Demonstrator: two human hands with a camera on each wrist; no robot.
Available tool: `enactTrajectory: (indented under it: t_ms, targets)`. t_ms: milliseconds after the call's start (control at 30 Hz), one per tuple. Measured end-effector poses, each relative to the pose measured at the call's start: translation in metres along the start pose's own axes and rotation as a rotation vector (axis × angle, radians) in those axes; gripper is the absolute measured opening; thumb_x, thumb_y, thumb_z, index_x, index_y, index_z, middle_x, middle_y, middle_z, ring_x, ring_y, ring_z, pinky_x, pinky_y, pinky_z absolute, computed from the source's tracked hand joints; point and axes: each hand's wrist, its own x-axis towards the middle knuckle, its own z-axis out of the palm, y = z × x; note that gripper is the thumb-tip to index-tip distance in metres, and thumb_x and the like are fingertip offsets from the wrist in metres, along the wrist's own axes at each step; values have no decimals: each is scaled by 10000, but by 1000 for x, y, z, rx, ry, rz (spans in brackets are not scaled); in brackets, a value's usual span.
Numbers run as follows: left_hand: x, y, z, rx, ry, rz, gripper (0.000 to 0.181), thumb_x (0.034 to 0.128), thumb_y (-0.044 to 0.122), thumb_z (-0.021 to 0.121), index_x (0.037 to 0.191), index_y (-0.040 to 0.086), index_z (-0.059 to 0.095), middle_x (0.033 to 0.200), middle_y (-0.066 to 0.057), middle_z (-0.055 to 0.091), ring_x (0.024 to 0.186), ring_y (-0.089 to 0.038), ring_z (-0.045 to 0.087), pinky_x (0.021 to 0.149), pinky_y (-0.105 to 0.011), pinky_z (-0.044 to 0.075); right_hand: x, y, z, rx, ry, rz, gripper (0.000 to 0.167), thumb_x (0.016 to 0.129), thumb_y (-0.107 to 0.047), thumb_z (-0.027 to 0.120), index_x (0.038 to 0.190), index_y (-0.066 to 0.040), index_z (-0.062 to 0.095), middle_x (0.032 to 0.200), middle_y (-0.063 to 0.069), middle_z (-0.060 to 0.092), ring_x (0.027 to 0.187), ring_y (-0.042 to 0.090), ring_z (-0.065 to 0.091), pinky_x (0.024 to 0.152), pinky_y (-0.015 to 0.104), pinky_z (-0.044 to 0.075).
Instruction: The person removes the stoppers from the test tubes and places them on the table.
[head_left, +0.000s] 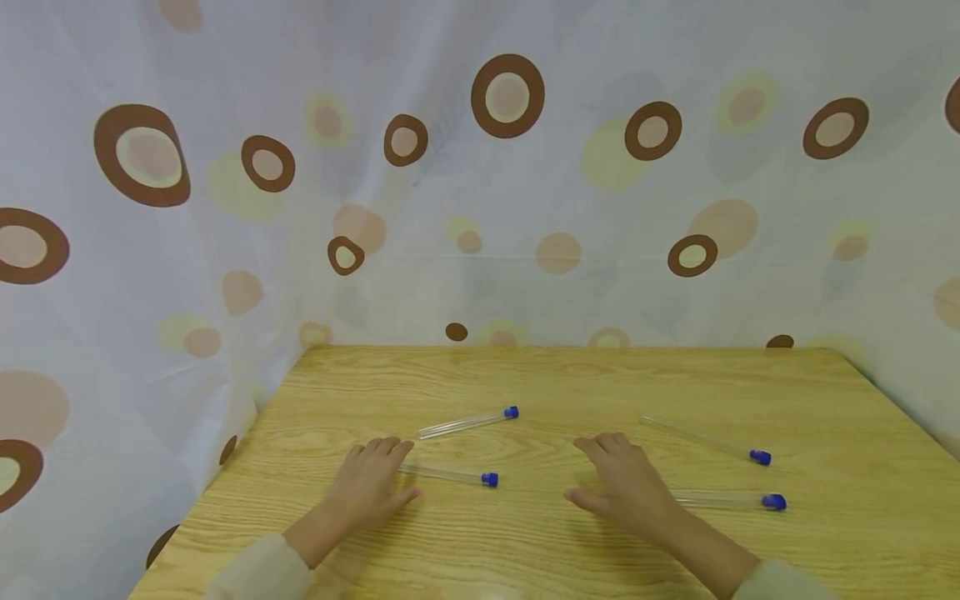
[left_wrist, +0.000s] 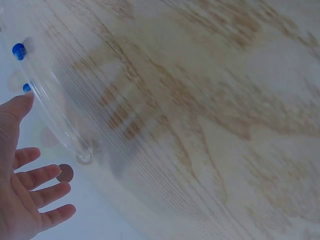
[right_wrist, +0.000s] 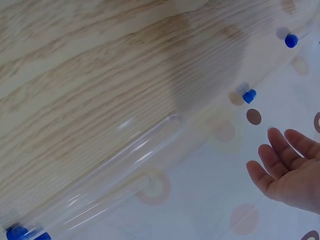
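Several clear test tubes with blue caps lie on the wooden table. On the left side, a farther test tube lies beyond a nearer test tube, whose left end is hidden by my left hand. That hand hovers with fingers spread and holds nothing. My right hand is likewise empty, its fingers extended, left of a nearer test tube and a thinner-looking farther test tube. In the right wrist view, the two right-hand tubes lie apart from my fingers.
The light wood-grain table spreads between and around both hands. A pale curtain with brown, yellow and pink circles hangs behind the table and along its left side.
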Motion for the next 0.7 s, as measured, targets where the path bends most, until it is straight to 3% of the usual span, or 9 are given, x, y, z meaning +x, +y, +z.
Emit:
enactTrajectory:
  t_ms: [200,367,533,700]
  targets:
    - [3,-4,2,24,-13,27,538,803,322,718,1203,6,548,1190,-186,585,1088,-352,562,893,-499,491,12,-10,8,62,-66,8,389,767,-280,749,1025,-23,613,967,73,635,913,210,545,756,411,492]
    - [5,-6,4,32,-13,39,506,805,296,717,1187,6,557,1179,-184,590,1079,-348,569,885,-496,498,20,-15,16,106,-146,-5,381,786,-252,735,1032,7,602,1016,115,628,965,278,577,803,453,513]
    - [7,-8,5,20,-35,29,456,804,250,718,1156,-2,577,1161,-182,599,1068,-351,576,887,-503,499,27,-22,23,111,-210,-78,379,793,-221,731,1037,32,590,1008,140,621,959,310,590,793,429,533]
    - [10,-11,4,24,-58,20,420,799,232,720,1125,-2,598,1118,-162,613,1020,-331,593,851,-465,517,38,-32,31,45,-246,-149,387,796,-215,730,1045,57,609,940,112,616,870,248,592,738,339,542]
